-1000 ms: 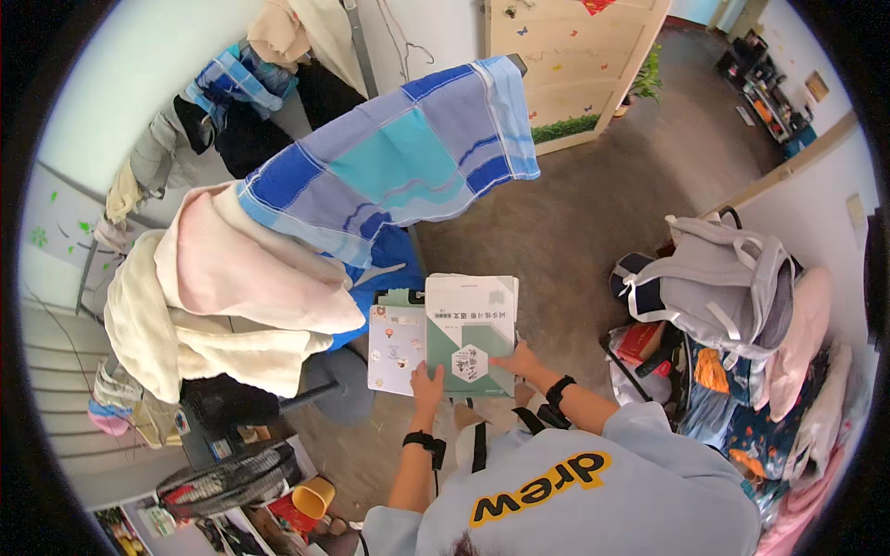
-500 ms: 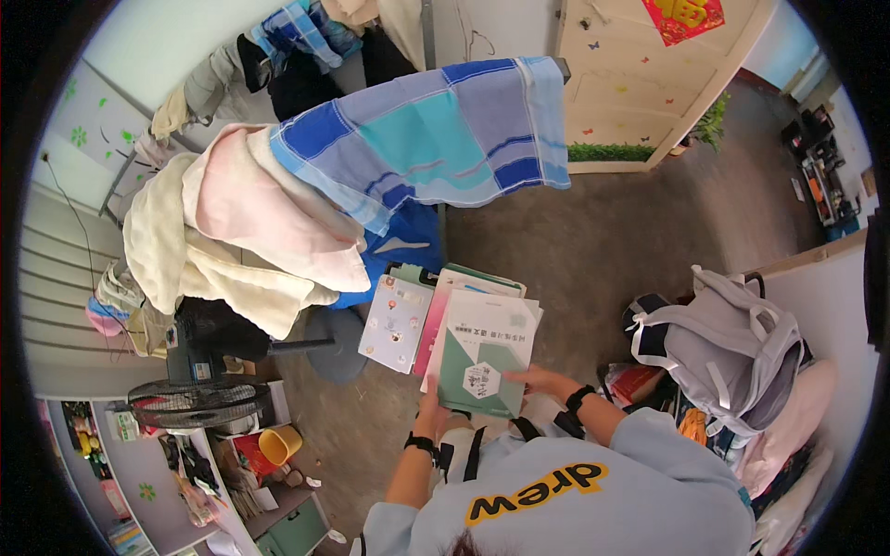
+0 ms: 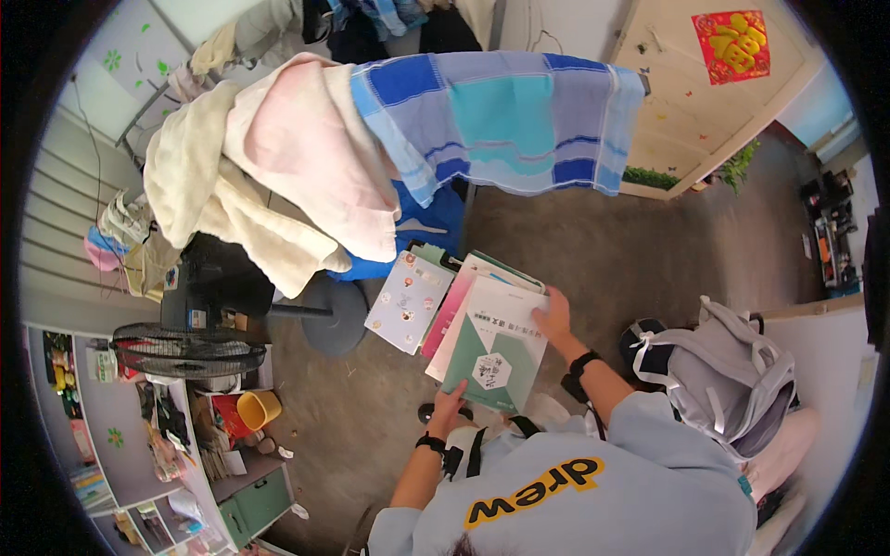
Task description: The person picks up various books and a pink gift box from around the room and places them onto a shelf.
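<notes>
- Down at the middle of the view, both hands carry a fanned stack of books and booklets (image 3: 464,310), held above the grey-brown floor (image 3: 593,250)
- left hand (image 3: 448,405) grasps the lower edge of the top book (image 3: 496,347), a white and green one with a white hexagon on its cover; fingers curl under the near corner, and a dark band sits on that wrist
- right hand (image 3: 554,318) grips the same book at its right edge near the upper corner, thumb on the cover; a black watch (image 3: 581,363) is on that wrist
- beneath the top book lie a pink-edged booklet (image 3: 443,313) and, furthest left, a pale booklet with small round pictures (image 3: 408,301), each sticking out to the left of the one above
- just beyond the stack stands a round dark stand base (image 3: 326,315), with a blue garment (image 3: 426,227) hanging over it
- above that, a blue and teal checked blanket (image 3: 501,120) is draped beside a pink blanket (image 3: 306,153) and a cream towel (image 3: 199,185)
- a grey backpack (image 3: 728,371) rests to the right, well apart from the books
- a black fan (image 3: 185,350) and a yellow cup (image 3: 260,408) sit to the left, near a cluttered shelf (image 3: 139,435)
- a wooden door with a red paper square (image 3: 737,46) stands at the upper right
</notes>
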`<state>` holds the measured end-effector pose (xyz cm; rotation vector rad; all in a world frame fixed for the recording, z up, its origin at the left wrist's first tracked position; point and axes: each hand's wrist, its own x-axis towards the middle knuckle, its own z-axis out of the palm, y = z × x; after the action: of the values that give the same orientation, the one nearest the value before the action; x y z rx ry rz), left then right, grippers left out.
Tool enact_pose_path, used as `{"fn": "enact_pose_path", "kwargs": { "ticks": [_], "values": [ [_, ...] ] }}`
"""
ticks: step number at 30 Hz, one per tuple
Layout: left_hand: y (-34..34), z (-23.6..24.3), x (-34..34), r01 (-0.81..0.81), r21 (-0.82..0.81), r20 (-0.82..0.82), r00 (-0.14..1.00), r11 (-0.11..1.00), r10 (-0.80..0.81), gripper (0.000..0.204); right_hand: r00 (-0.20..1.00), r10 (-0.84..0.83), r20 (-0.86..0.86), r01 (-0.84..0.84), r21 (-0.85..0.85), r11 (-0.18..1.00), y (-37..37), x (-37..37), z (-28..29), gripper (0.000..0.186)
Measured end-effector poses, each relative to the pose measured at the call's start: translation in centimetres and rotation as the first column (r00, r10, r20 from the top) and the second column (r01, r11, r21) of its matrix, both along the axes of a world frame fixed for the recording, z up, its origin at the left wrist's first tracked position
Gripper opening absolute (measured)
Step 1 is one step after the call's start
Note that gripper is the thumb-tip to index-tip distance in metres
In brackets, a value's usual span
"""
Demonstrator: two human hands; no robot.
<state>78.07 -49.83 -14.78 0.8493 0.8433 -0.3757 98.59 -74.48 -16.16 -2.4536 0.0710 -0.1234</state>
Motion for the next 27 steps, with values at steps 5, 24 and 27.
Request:
{"fn": "enact_pose_path", "kwargs": {
  "ticks": [5,24,27],
  "values": [
    [-0.6,0.7,1.0,-0.196,0.052,-0.013,0.980,0.979,0.197,0.049,0.590,0.273,-0.760,-0.367,0.050,0.929,-0.7,4.0,4.6,0.079],
    [5.7,4.1,-3.0,-0.011,0.529,0.270,0.950,0.849,-0.157,0.053,0.712,0.296,-0.637,-0.207,0.212,0.955,0.9,-10.3,2.4,0.066],
    [8.4,10.3,-5.0,-0.062,0.576,0.317,0.936,0.815,-0.153,0.057,0.766,0.411,-0.495,-0.206,0.415,0.886,2.6,-13.6,3.8,0.063]
  ]
}}
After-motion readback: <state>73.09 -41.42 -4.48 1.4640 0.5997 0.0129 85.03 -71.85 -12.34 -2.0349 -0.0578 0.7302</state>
